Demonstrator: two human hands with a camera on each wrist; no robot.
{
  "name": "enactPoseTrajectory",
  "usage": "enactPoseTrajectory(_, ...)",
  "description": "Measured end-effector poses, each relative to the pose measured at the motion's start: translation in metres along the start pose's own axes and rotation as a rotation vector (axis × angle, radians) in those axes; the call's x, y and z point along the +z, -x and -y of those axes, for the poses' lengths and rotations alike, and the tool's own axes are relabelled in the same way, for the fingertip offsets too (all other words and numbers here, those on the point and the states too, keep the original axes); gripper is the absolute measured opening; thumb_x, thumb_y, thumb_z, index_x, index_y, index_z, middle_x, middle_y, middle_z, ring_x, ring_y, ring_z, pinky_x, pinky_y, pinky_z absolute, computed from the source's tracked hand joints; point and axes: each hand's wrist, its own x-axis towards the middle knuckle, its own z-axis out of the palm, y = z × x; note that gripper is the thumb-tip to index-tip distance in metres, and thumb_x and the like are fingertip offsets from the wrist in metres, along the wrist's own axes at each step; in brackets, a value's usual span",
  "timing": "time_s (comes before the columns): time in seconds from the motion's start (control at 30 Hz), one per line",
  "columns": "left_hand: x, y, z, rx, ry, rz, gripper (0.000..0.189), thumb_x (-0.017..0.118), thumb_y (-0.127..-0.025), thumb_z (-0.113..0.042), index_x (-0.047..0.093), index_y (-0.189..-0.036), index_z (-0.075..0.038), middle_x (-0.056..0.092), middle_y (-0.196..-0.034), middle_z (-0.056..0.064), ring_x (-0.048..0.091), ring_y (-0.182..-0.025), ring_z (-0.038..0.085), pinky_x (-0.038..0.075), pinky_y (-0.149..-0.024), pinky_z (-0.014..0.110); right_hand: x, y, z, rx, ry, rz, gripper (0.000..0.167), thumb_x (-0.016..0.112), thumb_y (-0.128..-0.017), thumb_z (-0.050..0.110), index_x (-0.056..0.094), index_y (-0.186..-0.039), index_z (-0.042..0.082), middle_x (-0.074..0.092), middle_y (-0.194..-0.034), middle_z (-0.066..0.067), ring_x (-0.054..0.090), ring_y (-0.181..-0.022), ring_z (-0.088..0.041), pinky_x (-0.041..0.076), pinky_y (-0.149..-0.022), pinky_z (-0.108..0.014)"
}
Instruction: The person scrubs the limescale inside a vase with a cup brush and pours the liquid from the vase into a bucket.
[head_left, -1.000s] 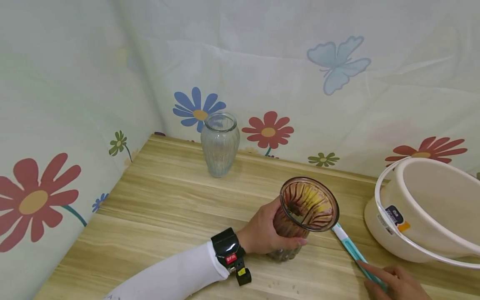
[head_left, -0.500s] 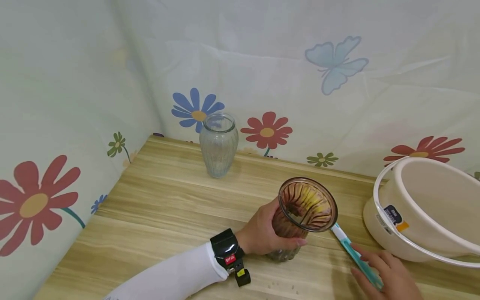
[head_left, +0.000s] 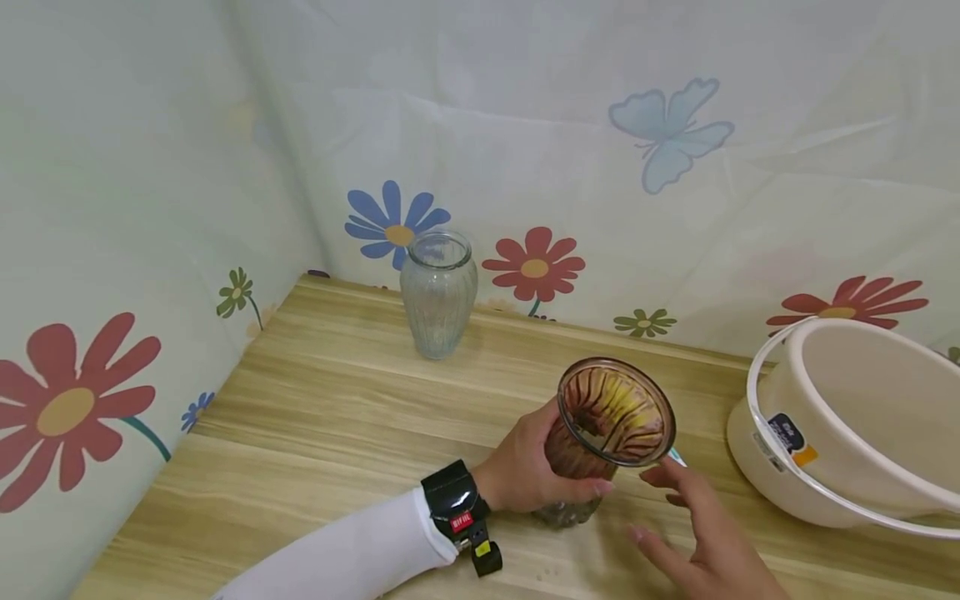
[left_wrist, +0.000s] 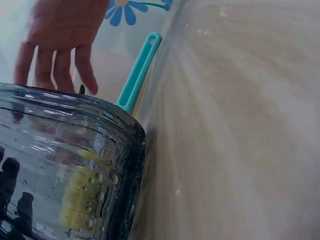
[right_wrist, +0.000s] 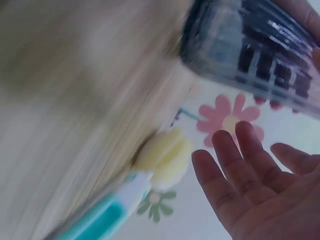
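My left hand [head_left: 521, 467] grips the lower body of a ribbed amber glass vase [head_left: 618, 408] with a flared rim, tilted slightly to the right. Water drops dot its glass in the left wrist view. To the right of the vase, my right hand [head_left: 708, 529] has its fingers spread and holds nothing. A sponge brush [right_wrist: 165, 157] with a yellow head and a teal-and-white handle lies on the table; the vase and right hand hide most of it in the head view. Its teal handle [left_wrist: 140, 72] shows beyond the vase in the left wrist view.
A clear ribbed glass vase [head_left: 438, 304] stands upright at the back of the wooden table [head_left: 322, 375]. On the right is a cream bucket [head_left: 780, 492] with a white handle. A flower-printed cloth [head_left: 480, 108] hangs behind and at the left.
My right hand has let go of the brush handle and moved left toward the vase, fingers opened. The left hand keeps its grip on the amber vase in the same place.
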Motion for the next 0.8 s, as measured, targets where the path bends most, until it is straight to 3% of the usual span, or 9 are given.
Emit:
enactPoseTrajectory(0.13, 0.001, 0.0, 0.0, 0.024, -0.004, -0.002, 0.082, 0.086, -0.08, -0.011, 0.04, -0.147, -0.018, 0.062, -0.139, 0.004, 0.06, -0.129, 0.008, 0.049, -0.112, 0.03, 0.004, -0.014, 0.012, -0.015, -0.111, 0.048, 0.092, 0.09, -0.077, 0.007, 0.04, -0.154, 0.016, 0.052, -0.146, -0.001, 0.046, -0.133, 0.002, 0.044, -0.099, -0.012)
enactPoseTrajectory(0.27, 0.001, -0.001, 0.0, 0.047, -0.028, -0.005, 0.082, 0.086, -0.079, -0.009, 0.041, -0.147, -0.015, 0.063, -0.137, 0.005, 0.06, -0.128, 0.009, 0.05, -0.111, 0.03, 0.007, -0.027, 0.026, 0.038, -0.217, 0.099, 0.102, 0.086, -0.083, 0.009, 0.024, -0.163, 0.022, 0.037, -0.161, -0.001, 0.038, -0.143, 0.001, 0.045, -0.103, -0.015)
enactPoseTrajectory(0.5, 0.0, -0.001, 0.0, 0.054, -0.043, -0.016, 0.081, 0.087, -0.078, -0.008, 0.042, -0.145, -0.014, 0.062, -0.137, 0.005, 0.06, -0.129, 0.01, 0.049, -0.112, 0.031, 0.013, -0.04, 0.037, 0.201, -0.341, 0.106, 0.095, 0.08, -0.091, 0.014, 0.02, -0.163, 0.034, 0.041, -0.159, 0.003, 0.038, -0.142, 0.003, 0.038, -0.104, -0.011)
enactPoseTrajectory(0.8, -0.001, -0.002, -0.001, 0.096, -0.029, -0.01, 0.088, 0.088, -0.076, -0.006, 0.039, -0.148, -0.01, 0.058, -0.14, 0.01, 0.058, -0.132, 0.015, 0.046, -0.116, 0.034, 0.015, -0.052, 0.042, 0.183, -0.384, 0.101, 0.088, 0.08, -0.092, 0.017, 0.026, -0.16, 0.034, 0.037, -0.161, 0.006, 0.035, -0.146, -0.004, 0.033, -0.107, -0.009)
